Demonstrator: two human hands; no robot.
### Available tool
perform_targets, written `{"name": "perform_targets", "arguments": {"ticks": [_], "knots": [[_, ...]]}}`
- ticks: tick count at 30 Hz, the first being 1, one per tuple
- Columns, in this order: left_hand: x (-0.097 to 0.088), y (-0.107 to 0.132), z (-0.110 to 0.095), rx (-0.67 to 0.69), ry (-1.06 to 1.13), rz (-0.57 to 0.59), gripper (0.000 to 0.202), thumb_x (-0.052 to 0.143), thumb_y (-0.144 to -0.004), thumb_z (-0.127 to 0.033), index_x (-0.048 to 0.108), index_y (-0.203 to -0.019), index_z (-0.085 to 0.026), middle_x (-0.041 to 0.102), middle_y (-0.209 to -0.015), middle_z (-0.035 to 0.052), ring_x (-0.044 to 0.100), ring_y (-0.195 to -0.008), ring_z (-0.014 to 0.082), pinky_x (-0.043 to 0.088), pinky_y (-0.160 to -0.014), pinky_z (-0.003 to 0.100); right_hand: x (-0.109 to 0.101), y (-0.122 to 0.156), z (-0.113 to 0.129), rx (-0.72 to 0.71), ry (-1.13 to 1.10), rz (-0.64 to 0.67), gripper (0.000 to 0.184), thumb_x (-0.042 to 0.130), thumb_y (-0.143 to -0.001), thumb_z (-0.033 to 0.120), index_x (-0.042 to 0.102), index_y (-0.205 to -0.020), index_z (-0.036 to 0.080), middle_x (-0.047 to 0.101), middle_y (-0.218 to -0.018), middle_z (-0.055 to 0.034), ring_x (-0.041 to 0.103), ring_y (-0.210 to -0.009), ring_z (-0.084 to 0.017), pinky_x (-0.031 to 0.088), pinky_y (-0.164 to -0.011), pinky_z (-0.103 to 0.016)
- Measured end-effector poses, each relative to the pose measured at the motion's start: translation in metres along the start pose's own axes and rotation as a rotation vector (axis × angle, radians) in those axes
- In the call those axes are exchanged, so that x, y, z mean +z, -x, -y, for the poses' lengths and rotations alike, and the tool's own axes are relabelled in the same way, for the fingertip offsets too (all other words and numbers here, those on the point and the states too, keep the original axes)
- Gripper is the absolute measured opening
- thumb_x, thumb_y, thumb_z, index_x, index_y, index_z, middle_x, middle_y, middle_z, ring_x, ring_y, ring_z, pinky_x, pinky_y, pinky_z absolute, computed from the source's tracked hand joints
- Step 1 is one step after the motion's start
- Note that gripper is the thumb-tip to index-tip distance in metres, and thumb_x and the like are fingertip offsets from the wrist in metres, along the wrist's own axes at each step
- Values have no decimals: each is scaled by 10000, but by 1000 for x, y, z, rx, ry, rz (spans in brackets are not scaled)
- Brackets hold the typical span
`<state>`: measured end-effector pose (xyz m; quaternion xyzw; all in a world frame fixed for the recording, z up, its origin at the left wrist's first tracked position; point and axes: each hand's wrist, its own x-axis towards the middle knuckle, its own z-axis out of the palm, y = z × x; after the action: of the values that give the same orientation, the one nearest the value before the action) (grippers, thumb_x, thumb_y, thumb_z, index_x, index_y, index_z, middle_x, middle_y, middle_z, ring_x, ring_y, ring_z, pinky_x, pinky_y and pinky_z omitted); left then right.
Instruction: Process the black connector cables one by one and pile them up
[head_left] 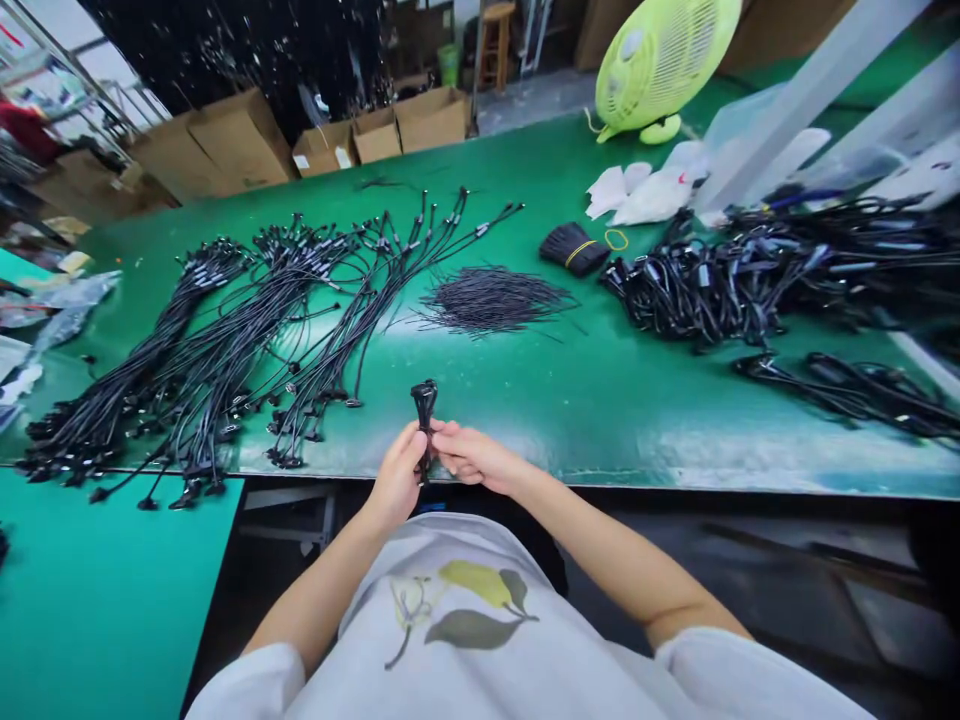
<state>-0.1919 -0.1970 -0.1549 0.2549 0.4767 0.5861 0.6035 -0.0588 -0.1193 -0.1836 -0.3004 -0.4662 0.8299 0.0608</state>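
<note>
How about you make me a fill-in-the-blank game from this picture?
1. The left hand and the right hand meet at a small bundle of ____ cable.
2. The tabletop is the colour ____.
3. The bundled dark strips have a ____ band around them.
4. Seen from the person, the fan stands on the ____ side of the table.

Missing words: black; green; yellow; right.
</note>
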Motion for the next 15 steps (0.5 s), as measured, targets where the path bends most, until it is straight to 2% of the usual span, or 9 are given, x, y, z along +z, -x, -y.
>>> {"name": "perform_targets", "arguments": {"ticks": [2, 4, 6, 7, 9, 11, 13, 15], "knots": [[1, -3, -1, -3, 76, -47, 332, 681, -808, -446, 587, -965, -170, 607, -721, -13, 606, -685, 119, 498, -738, 267, -11, 11, 0, -98, 182, -178, 464, 594, -781, 592, 524, -620, 162, 269, -446, 95, 200, -393, -41, 151, -377, -177], [2, -8, 1, 8, 73, -67, 315, 677, -808, -451, 546, -890, -176, 431, -570, -88, 425, -466, 53, 433, -567, 205, -18, 18, 3, -274, 310, -360, 396, 527, -841, 548, 604, -793, 162, 423, -549, 51, 370, -472, -74, 306, -443, -190], [5, -13, 6, -9, -33, -22, 325, 633, -828, -485, 515, -853, -184, 336, -525, -112, 290, -402, 44, 362, -479, 193, -16, 22, 5, -456, 405, -474, 360, 491, -873, 510, 614, -958, 182, 568, -779, -14, 539, -692, -123, 457, -629, -243], [8, -14, 10, -20, -135, 24, 322, 607, -843, -494, 518, -856, -184, 356, -524, -106, 305, -410, 54, 368, -482, 202, -12, 22, 5, -515, 441, -499, 345, 492, -879, 489, 606, -1007, 189, 596, -900, -43, 572, -816, -146, 482, -730, -274], [13, -14, 19, -20, -385, 143, 303, 595, -855, -469, 559, -926, -177, 507, -603, -52, 465, -514, 99, 456, -592, 248, -3, 20, 3, -546, 463, -497, 301, 487, -892, 440, 592, -1014, 186, 607, -1025, -73, 585, -947, -167, 483, -838, -302], [15, -11, 24, -17, -606, 266, 349, 629, -840, -413, 588, -1090, -172, 662, -875, 47, 609, -753, 167, 500, -792, 322, -2, 17, 4, -488, 426, -498, 285, 402, -936, 397, 562, -1003, 170, 629, -954, -65, 612, -870, -148, 497, -802, -281], [7, -8, 23, -43, -722, 367, 475, 643, -830, -387, 556, -1254, -194, 648, -1170, 114, 635, -973, 225, 472, -941, 380, -20, 18, 11, -416, 425, -562, 349, 263, -982, 386, 520, -1057, 163, 626, -828, -29, 611, -733, -118, 503, -713, -242], [-10, -11, 20, -55, -772, 399, 453, 598, -856, -404, 581, -1265, -210, 617, -1265, 124, 592, -1139, 258, 443, -1012, 392, -59, 32, 26, -360, 479, -706, 418, 158, -999, 399, 489, -1118, 172, 582, -733, 8, 564, -624, -104, 481, -628, -217]]}}
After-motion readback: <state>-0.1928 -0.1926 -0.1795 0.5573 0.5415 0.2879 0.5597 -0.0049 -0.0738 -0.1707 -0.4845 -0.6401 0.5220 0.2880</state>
